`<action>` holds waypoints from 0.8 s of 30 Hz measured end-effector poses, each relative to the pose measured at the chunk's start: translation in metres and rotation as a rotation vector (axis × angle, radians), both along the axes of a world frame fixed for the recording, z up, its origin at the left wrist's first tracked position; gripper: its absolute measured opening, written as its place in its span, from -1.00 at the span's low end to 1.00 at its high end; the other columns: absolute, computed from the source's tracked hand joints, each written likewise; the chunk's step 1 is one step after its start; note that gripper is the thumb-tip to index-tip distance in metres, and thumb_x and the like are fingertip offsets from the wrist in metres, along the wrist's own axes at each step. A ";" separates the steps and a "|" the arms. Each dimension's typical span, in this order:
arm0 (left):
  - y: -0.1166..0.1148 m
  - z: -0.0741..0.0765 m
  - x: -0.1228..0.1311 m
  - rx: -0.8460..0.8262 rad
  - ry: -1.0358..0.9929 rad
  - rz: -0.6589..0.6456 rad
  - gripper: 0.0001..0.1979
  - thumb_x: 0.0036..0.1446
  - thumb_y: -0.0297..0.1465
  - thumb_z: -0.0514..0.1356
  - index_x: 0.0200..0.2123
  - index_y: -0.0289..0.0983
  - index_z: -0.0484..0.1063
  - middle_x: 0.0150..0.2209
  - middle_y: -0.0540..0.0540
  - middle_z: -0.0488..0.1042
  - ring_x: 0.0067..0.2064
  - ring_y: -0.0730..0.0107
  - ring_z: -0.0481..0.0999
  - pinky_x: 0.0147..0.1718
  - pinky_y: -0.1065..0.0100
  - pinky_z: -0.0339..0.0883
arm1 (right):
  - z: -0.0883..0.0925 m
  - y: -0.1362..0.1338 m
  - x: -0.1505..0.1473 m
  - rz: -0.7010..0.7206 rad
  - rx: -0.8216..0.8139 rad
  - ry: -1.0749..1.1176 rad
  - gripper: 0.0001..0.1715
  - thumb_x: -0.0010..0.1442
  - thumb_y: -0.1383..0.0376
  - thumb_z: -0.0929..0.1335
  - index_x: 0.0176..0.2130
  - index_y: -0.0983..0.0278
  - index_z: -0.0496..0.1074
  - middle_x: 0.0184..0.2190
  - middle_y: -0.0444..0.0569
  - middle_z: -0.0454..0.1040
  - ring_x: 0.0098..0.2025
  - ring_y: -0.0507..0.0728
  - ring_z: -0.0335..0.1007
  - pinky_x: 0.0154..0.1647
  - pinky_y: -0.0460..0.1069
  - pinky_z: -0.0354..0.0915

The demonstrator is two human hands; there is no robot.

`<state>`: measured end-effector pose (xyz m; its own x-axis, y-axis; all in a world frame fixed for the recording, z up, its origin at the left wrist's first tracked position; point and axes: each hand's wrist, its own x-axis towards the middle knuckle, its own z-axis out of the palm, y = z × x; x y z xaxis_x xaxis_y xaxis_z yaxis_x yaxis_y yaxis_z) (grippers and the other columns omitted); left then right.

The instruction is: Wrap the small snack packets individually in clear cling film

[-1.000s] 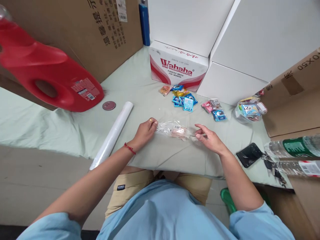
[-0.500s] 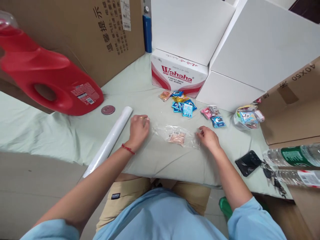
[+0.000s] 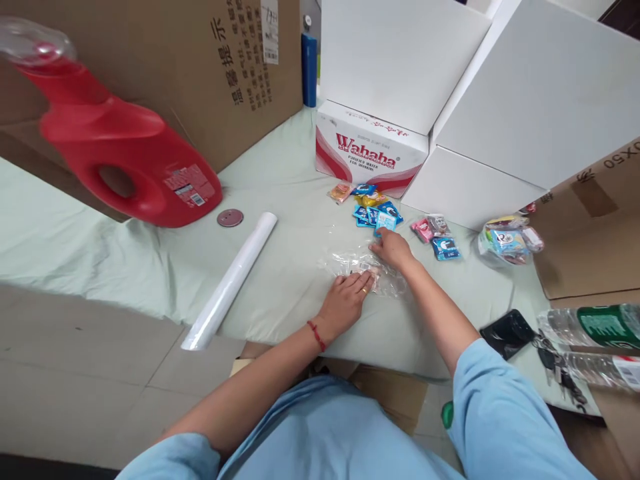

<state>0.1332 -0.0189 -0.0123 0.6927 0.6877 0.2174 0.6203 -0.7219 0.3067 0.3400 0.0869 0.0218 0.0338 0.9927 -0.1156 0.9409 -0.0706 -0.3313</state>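
Observation:
My left hand (image 3: 347, 297) lies flat, fingers stretched, on a clear plastic bag (image 3: 345, 261) that rests on the pale green cloth and holds a pink packet. My right hand (image 3: 395, 250) reaches past the bag to a small heap of blue sachets (image 3: 373, 213), its fingers bent together on the nearest one. An orange sachet (image 3: 341, 193) and a yellow one lie at the back of that heap. A few pink and blue sachets (image 3: 435, 233) sit just right of the hand.
A white roll (image 3: 230, 280) lies left of the bag, with a round disc (image 3: 230, 217) and a red jug (image 3: 130, 160) beyond. A Wahaha carton (image 3: 370, 150) and white boxes stand behind. A filled snack bag (image 3: 507, 237), black pouch (image 3: 507, 331), keys (image 3: 555, 367) and water bottles (image 3: 595, 327) lie right.
My left hand has moved right from beside the roll onto the clear bag. My right hand has let go of the bag's right end and reached forward to the blue sachets.

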 end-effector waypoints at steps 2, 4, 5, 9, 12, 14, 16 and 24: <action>0.000 -0.006 -0.002 0.013 -0.016 -0.002 -0.41 0.38 -0.51 -0.02 0.42 -0.17 0.32 0.39 -0.21 0.40 0.33 0.07 0.41 0.12 -0.01 0.31 | -0.001 0.004 0.001 0.017 -0.065 0.096 -0.68 0.22 0.29 0.46 -0.03 0.32 0.56 -0.26 0.03 0.61 -0.22 0.19 0.49 -0.18 -0.01 0.30; 0.000 -0.007 -0.004 0.014 -0.031 0.001 -0.42 0.39 -0.51 -0.02 0.42 -0.17 0.32 0.39 -0.21 0.41 0.34 0.09 0.42 0.12 -0.01 0.31 | 0.000 0.005 0.004 0.045 -0.078 0.144 -0.84 0.22 0.30 0.42 -0.18 0.30 0.57 -0.37 -0.08 0.57 -0.31 0.11 0.45 -0.26 -0.06 0.26; -0.001 -0.007 -0.004 0.012 -0.037 0.000 -0.43 0.40 -0.50 -0.02 0.42 -0.17 0.32 0.39 -0.21 0.41 0.34 0.09 0.42 0.12 0.00 0.31 | 0.001 0.004 0.006 0.053 -0.071 0.151 -0.86 0.23 0.30 0.40 -0.22 0.30 0.56 -0.39 -0.10 0.56 -0.32 0.09 0.43 -0.27 -0.07 0.25; -0.002 -0.005 -0.003 0.000 -0.052 -0.002 -0.46 0.42 -0.49 -0.01 0.40 -0.17 0.34 0.38 -0.20 0.42 0.35 0.10 0.41 0.14 0.02 0.29 | 0.017 0.000 0.010 0.130 0.056 0.209 -0.86 0.21 0.28 0.38 -0.27 0.29 0.54 -0.28 -0.05 0.58 -0.20 0.13 0.45 -0.12 -0.03 0.31; -0.001 -0.003 -0.003 -0.005 -0.057 0.012 -0.46 0.42 -0.50 -0.01 0.39 -0.18 0.35 0.38 -0.19 0.42 0.34 0.11 0.42 0.12 0.05 0.29 | 0.033 -0.012 0.009 0.298 0.129 0.294 -0.86 0.23 0.27 0.36 -0.27 0.26 0.53 -0.21 0.00 0.57 -0.11 0.16 0.47 0.03 0.03 0.33; -0.001 -0.003 -0.002 -0.007 -0.064 0.017 -0.47 0.42 -0.51 -0.01 0.38 -0.19 0.36 0.39 -0.19 0.42 0.34 0.12 0.42 0.10 0.05 0.30 | 0.041 -0.027 0.005 0.404 0.115 0.284 -0.84 0.29 0.29 0.33 -0.23 0.25 0.52 -0.22 0.00 0.55 -0.14 0.15 0.47 -0.01 0.02 0.33; -0.001 -0.003 -0.002 -0.013 -0.079 0.009 -0.49 0.43 -0.51 -0.01 0.36 -0.19 0.39 0.37 -0.18 0.44 0.32 0.13 0.44 0.08 0.05 0.32 | 0.044 -0.048 -0.002 0.492 0.091 0.184 -0.81 0.36 0.29 0.30 -0.20 0.23 0.51 -0.23 -0.01 0.51 -0.19 0.14 0.44 -0.11 -0.02 0.31; 0.004 -0.004 -0.009 -0.146 -0.309 0.037 -0.55 0.28 -0.59 0.09 0.12 -0.21 0.60 0.17 -0.17 0.62 0.19 0.16 0.57 0.18 0.09 0.40 | 0.009 -0.114 -0.026 0.449 0.147 -0.041 -0.66 0.50 0.32 0.21 0.03 0.14 0.54 -0.09 0.02 0.53 -0.08 0.16 0.45 -0.16 -0.03 0.30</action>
